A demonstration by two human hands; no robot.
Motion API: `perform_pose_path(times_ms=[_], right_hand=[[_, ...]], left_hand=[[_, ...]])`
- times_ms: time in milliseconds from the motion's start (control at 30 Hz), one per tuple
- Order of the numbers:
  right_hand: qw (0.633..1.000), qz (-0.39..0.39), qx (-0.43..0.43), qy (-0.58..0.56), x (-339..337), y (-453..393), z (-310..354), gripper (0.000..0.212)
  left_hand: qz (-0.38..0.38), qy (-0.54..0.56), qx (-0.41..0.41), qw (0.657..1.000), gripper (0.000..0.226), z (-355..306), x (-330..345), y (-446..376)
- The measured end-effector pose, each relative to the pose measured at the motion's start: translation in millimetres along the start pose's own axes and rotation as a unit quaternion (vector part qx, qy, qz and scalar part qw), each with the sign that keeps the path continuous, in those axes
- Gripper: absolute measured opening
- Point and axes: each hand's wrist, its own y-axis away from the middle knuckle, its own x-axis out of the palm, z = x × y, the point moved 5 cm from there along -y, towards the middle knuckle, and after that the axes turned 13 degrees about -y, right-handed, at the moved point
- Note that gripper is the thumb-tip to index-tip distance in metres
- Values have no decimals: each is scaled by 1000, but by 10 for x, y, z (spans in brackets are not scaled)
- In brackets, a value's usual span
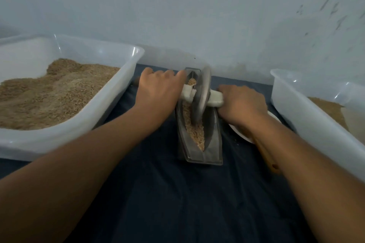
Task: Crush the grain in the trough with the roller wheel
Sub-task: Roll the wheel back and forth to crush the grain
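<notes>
The left hand [158, 90] curls over the axle handle [187, 92] on the left side of the roller wheel [201, 96], knuckles up, fingers wrapped round it. The right hand [240, 104] grips the matching stub on the wheel's right side in the same closed hold. Between them the wheel stands on edge in the trough [197, 156], toward its far half, its rim sunk into the grain [194, 132] that lines the channel from the near point up to the far end.

The wheel looks like thick metal, so it is probably heavy and stiff enough to crush by its own weight; the two handle ends are the natural hold, with even pressure on both sides to keep the disc upright. The grain is loose and may climb the sloped walls or spill.

Left of the trough sits a large tub [122, 92] of husky meal; right of it a white plate [243, 134], a wooden handle [266, 156] and a second tub [296, 112]. All rest on a dark cloth [177, 203].
</notes>
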Motion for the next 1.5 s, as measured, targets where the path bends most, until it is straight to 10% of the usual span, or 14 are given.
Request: perform_pose_path(times_ms=[333, 1500], right_hand=[[998, 54, -31, -26, 25, -282, -7, 13], [987, -151, -50, -3, -209, 719, 228, 26]], left_hand=[[-9, 6, -1, 1000, 16, 31, 155, -176], [2, 6, 2, 1000, 48, -20, -408, 421]])
